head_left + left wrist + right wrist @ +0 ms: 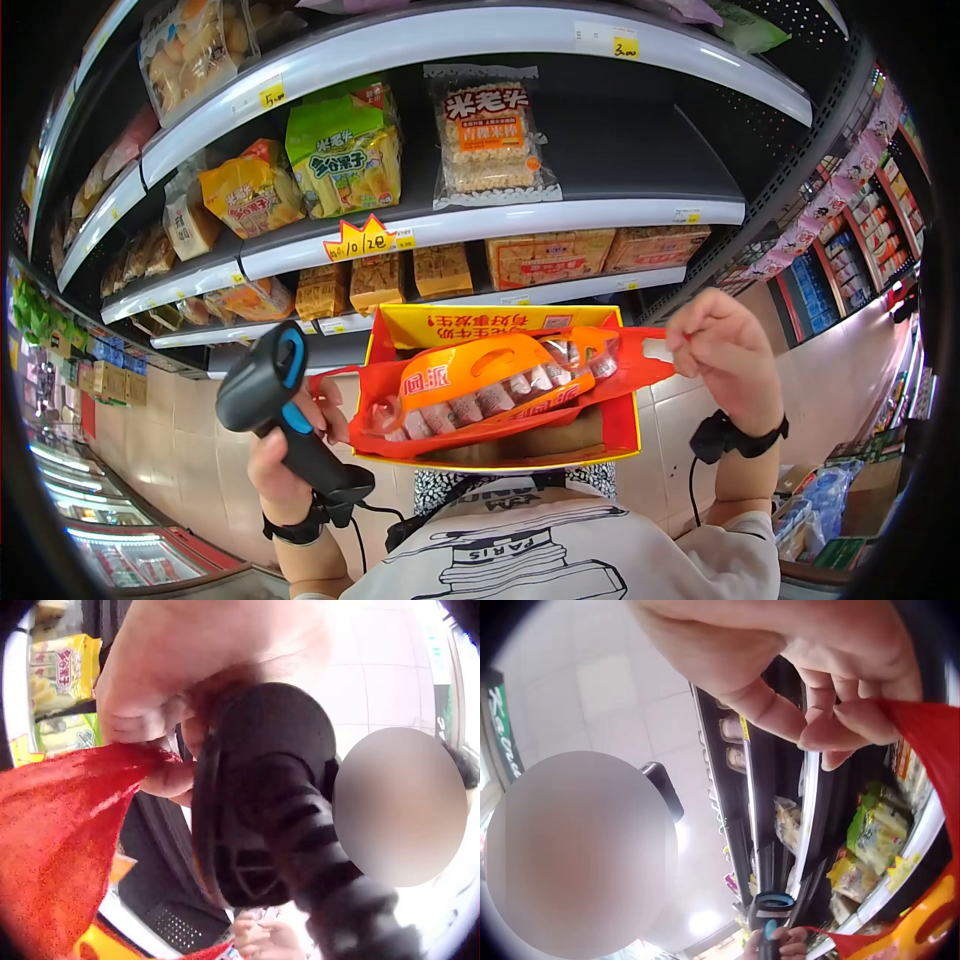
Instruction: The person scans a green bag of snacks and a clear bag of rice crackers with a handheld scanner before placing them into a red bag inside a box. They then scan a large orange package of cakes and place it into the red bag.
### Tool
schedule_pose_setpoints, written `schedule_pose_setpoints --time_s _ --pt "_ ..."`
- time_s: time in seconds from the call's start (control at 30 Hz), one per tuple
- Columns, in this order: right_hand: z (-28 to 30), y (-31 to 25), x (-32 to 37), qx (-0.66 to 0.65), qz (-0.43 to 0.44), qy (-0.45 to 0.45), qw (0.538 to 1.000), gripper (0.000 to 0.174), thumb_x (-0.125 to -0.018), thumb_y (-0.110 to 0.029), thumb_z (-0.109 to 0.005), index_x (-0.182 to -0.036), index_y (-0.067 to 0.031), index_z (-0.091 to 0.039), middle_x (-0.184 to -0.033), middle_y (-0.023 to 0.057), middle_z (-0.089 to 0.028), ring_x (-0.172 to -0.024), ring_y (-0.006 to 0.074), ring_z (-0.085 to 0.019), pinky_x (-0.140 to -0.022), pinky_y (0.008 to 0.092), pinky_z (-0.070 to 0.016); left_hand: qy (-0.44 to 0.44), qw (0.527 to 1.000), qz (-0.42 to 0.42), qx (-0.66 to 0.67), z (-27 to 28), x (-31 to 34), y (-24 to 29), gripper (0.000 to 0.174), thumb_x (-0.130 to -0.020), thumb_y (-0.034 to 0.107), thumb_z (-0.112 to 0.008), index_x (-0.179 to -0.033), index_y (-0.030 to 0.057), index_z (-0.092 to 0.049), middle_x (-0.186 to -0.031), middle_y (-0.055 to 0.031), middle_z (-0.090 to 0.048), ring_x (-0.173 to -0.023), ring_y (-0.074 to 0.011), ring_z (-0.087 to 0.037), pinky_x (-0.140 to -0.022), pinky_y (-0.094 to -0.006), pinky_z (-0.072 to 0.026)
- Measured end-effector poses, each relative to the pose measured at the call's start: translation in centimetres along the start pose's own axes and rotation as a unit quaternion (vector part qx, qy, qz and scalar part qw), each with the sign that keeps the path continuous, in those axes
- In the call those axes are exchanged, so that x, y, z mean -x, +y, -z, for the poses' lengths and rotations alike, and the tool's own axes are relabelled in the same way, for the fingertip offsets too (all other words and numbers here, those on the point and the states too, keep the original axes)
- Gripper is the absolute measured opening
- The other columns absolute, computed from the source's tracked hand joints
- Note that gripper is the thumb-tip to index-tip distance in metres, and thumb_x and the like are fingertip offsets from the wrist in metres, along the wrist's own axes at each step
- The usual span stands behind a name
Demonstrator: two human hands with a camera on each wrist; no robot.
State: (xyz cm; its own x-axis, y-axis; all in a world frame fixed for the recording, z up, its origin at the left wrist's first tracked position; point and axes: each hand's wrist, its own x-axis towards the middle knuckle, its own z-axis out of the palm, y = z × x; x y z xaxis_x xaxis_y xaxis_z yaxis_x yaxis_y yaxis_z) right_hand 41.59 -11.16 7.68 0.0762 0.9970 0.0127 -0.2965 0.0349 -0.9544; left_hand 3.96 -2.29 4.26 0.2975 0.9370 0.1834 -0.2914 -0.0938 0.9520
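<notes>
- Red fabric bag [640, 368] is held stretched sideways in the air in front of the shelves [480, 222], level with the person's chest, between both hands.
- Left grip [283, 468]: fingers are wrapped round the handle of a black barcode scanner [268, 388] with blue trim. The scanner head tilts up and to the left.
- In the left wrist view, the thumb and 1 finger of the same grip also pinch the bag's left edge, just beside the scanner handle.
- Right grip [725, 352]: fingers are curled, with thumb and fingertips pinching the bag's right end by its cut-out handle. The right wrist view confirms the pinch on red fabric.
- Inside the bag lies 1 orange packet of sausages [480, 385], placed lengthwise, with pink links visible through its clear window. The bag mouth gapes toward the head camera.
- Yellow cardboard box [500, 322] with red print sits just behind and below the bag. Cannot tell whether the 2 touch.
- On the middle tier behind are 1 green snack pack [345, 150] and 1 clear bag of rice crackers [490, 135].
- A yellow star price tag [358, 240] sits on the white shelf edge below them.
- Black wrist strap [735, 437] with a cable is on each forearm.
- Pale tiled floor [200, 470] lies below.
</notes>
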Motion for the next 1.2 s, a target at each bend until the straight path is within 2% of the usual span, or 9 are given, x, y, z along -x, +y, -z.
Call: schedule_pose_setpoints --time_s 0.23,0.37,0.57,0.67,0.73,0.8,0.97,1.13,1.2 --pt "0.4 -1.0 2.9 0.061 0.000 -0.026 0.998 0.015 -0.078 0.003 -0.055 -0.092 0.0013 -0.053 -0.086 0.0123 -0.059 -0.069 0.0121 -0.055 -0.064 0.0233 -0.0438 -0.014 0.991 0.131 -0.002 1.0 -0.1 -2.4 0.049 -0.073 0.043 -0.056 -0.090 -0.0027 -0.054 -0.103 -0.0197 -0.050 -0.066 -0.0203 -0.057 -0.057 -0.0250 -0.0407" --pt "2.8 0.2 3.8 0.350 -0.110 -0.104 0.924 0.020 -0.080 0.001 -0.059 -0.099 0.0012 -0.055 -0.087 0.0053 -0.059 -0.073 0.0097 -0.056 -0.067 0.0226 -0.0445 -0.048 0.979 0.197 0.033 1.4 0.6 -4.4 0.049 -0.073 0.042 -0.059 -0.091 -0.0029 -0.055 -0.105 -0.0197 -0.050 -0.065 -0.0218 -0.058 -0.056 -0.0272 -0.0430" --pt "5.0 1.8 3.6 0.177 -0.173 0.128 0.960 0.019 -0.078 0.003 -0.059 -0.097 0.0005 -0.056 -0.095 0.0049 -0.059 -0.087 0.0106 -0.056 -0.074 0.0234 -0.0435 -0.009 0.965 0.159 0.206 1.9 0.3 -5.8 0.045 -0.076 0.047 -0.056 -0.085 0.0022 -0.054 -0.118 -0.0230 -0.048 -0.064 -0.0254 -0.057 -0.054 -0.0301 -0.0388" --pt "4.1 1.4 2.5 0.486 -0.002 0.142 0.863 0.030 -0.072 0.007 -0.059 -0.100 -0.0009 -0.055 -0.104 0.0099 -0.059 -0.100 0.0216 -0.054 -0.088 0.0305 -0.0400 -0.048 0.965 0.168 0.194 2.6 0.0 -5.9 0.062 -0.073 0.047 -0.058 -0.113 0.0012 -0.048 -0.123 -0.0240 -0.045 -0.079 -0.0322 -0.059 -0.055 -0.0322 -0.0476" --pt "1.3 0.0 0.9 0.521 0.093 0.145 0.836 0.030 -0.071 0.007 -0.059 -0.100 -0.0012 -0.055 -0.106 0.0107 -0.058 -0.101 0.0224 -0.054 -0.089 0.0313 -0.0396 -0.063 0.958 0.210 0.184 2.1 -0.6 -5.0 0.088 -0.068 0.043 -0.063 -0.135 -0.0015 -0.027 -0.127 -0.0258 -0.040 -0.097 -0.0411 -0.056 -0.061 -0.0355 -0.0562" --pt "-1.3 -1.2 -0.7 0.548 0.191 0.148 0.801 0.030 -0.070 0.007 -0.059 -0.099 -0.0015 -0.056 -0.109 0.0115 -0.058 -0.102 0.0232 -0.054 -0.090 0.0321 -0.0392 -0.089 0.946 0.223 0.217 1.3 -1.4 -4.6 0.079 -0.068 0.038 -0.063 -0.129 -0.0037 -0.035 -0.127 -0.0273 -0.039 -0.102 -0.0428 -0.053 -0.066 -0.0372 -0.0559" --pt "-6.1 -0.9 -6.6 0.551 0.191 -0.162 0.796 0.035 -0.073 -0.004 -0.063 -0.106 0.0003 -0.051 -0.109 0.0157 -0.054 -0.104 0.0281 -0.053 -0.091 0.0340 -0.0398 -0.119 0.943 0.221 0.220 1.4 -1.6 -4.6 0.080 -0.068 0.033 -0.065 -0.128 -0.0091 -0.034 -0.131 -0.0304 -0.033 -0.107 -0.0490 -0.049 -0.065 -0.0442 -0.0572" --pt "-6.0 4.3 -11.9 0.685 0.087 -0.235 0.684 0.039 -0.072 -0.015 -0.069 -0.098 0.0060 -0.048 -0.095 0.0239 -0.058 -0.091 0.0352 -0.058 -0.075 0.0401 -0.0462 -0.135 0.952 0.227 0.157 1.9 -2.0 -3.1 0.078 -0.067 0.032 -0.064 -0.128 -0.0083 -0.036 -0.128 -0.0318 -0.037 -0.106 -0.0451 -0.052 -0.066 -0.0402 -0.0572" --pt "-5.6 5.5 -12.8 0.743 -0.037 -0.252 0.619 0.043 -0.069 -0.018 -0.072 -0.095 0.0067 -0.048 -0.084 0.0220 -0.061 -0.081 0.0358 -0.061 -0.069 0.0409 -0.0482 -0.116 0.955 0.232 0.146 1.9 -1.9 -2.3 0.067 -0.073 0.026 -0.064 -0.125 -0.0080 -0.040 -0.130 -0.0290 -0.039 -0.113 -0.0423 -0.048 -0.077 -0.0425 -0.0537"
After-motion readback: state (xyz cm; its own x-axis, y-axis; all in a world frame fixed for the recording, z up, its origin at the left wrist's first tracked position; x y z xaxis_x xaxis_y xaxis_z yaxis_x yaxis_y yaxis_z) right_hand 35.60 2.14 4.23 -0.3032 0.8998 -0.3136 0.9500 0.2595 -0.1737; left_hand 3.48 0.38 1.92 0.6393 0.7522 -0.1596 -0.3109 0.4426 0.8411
